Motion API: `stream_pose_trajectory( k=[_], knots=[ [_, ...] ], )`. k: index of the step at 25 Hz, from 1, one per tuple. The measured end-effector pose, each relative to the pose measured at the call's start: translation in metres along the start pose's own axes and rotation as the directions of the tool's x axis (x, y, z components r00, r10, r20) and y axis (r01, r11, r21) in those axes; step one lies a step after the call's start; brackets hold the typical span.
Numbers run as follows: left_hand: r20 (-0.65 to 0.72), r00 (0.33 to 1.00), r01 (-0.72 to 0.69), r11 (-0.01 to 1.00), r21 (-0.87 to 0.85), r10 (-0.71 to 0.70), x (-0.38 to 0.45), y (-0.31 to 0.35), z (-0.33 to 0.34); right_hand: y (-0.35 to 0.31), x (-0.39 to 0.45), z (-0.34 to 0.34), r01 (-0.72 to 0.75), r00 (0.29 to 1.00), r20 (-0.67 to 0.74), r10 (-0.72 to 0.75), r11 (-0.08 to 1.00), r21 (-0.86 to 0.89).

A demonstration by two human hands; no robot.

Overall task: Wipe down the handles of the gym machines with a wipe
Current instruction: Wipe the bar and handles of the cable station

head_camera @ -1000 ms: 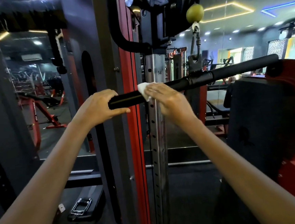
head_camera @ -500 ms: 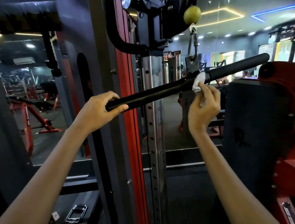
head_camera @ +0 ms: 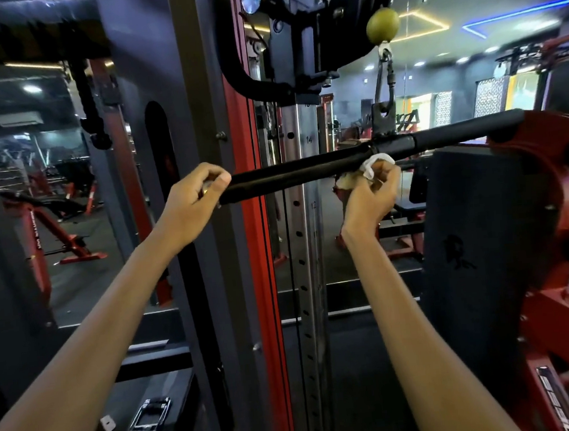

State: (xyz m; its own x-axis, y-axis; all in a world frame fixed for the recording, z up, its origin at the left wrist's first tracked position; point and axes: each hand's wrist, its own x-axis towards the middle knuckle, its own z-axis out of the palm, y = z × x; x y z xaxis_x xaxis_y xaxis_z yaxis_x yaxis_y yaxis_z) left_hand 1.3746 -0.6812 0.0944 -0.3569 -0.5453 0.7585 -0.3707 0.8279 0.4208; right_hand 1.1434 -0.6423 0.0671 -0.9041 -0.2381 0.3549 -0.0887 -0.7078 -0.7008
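Note:
A long black padded bar handle (head_camera: 293, 175) hangs from a cable clip (head_camera: 384, 79) on the cable machine and slopes up to the right. My left hand (head_camera: 191, 206) grips the bar's left end. My right hand (head_camera: 369, 196) holds a crumpled white wipe (head_camera: 375, 163) from below and presses it against the underside of the bar, just left of the centre bracket (head_camera: 384, 119).
The machine's perforated steel upright (head_camera: 308, 247) and red frame post (head_camera: 257, 252) stand right behind the bar. A dark padded block on a red machine (head_camera: 478, 250) fills the right. A yellow-green ball (head_camera: 382, 25) caps the cable. A metal handle attachment (head_camera: 149, 419) lies on the floor at lower left.
My right hand slid the wipe from near the bar's left grip rightward to the centre bracket, then back slightly left under the bar. My left hand kept its grip.

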Motion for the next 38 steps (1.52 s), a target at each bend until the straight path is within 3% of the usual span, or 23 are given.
stream_pose_trajectory(
  k=[3,5,11,19,24,28,31,33,36,38],
  knots=[
    [-0.014,0.998,0.053,0.996,-0.077,-0.055,-0.005,-0.006,0.001,-0.004,-0.025,0.014,-0.048,0.995,0.095,0.029,0.979,0.199],
    [-0.021,0.999,0.048,0.994,-0.093,-0.050,-0.006,-0.008,0.001,-0.001,-0.046,0.020,-0.100,0.980,0.191,0.057,0.969,0.227],
    [0.021,1.000,0.005,0.991,-0.136,-0.002,-0.008,-0.018,-0.003,0.002,-0.048,0.029,-0.097,0.995,0.040,0.089,0.952,0.289],
    [0.009,1.000,-0.010,0.939,-0.345,0.014,-0.006,-0.018,-0.005,0.012,-0.158,0.067,-0.111,0.967,0.247,0.066,0.979,0.174],
    [0.033,0.999,0.025,0.952,-0.305,-0.016,-0.005,-0.018,-0.010,0.001,-0.179,0.054,0.091,0.877,0.467,-0.115,0.993,0.075],
    [0.035,0.999,0.024,0.962,-0.272,-0.015,-0.009,-0.015,-0.009,-0.014,-0.115,0.033,0.251,0.964,0.104,-0.244,0.966,-0.055],
    [0.065,0.997,0.052,0.952,-0.302,-0.033,-0.011,-0.013,-0.005,-0.018,-0.095,0.042,0.240,0.966,0.149,-0.213,0.950,-0.198],
    [0.047,0.998,0.064,0.928,-0.366,-0.051,-0.011,-0.011,-0.002,-0.015,-0.117,0.050,0.351,0.920,0.275,-0.280,0.902,-0.254],
    [0.041,0.996,0.086,0.869,-0.488,-0.075,-0.010,-0.005,-0.004,-0.006,-0.159,0.052,0.634,0.707,0.535,-0.462,0.750,-0.189],
    [0.046,0.996,0.087,0.853,-0.514,-0.074,-0.011,-0.003,-0.005,-0.004,-0.154,0.047,0.735,0.601,0.605,-0.522,0.659,-0.161]
  ],
)
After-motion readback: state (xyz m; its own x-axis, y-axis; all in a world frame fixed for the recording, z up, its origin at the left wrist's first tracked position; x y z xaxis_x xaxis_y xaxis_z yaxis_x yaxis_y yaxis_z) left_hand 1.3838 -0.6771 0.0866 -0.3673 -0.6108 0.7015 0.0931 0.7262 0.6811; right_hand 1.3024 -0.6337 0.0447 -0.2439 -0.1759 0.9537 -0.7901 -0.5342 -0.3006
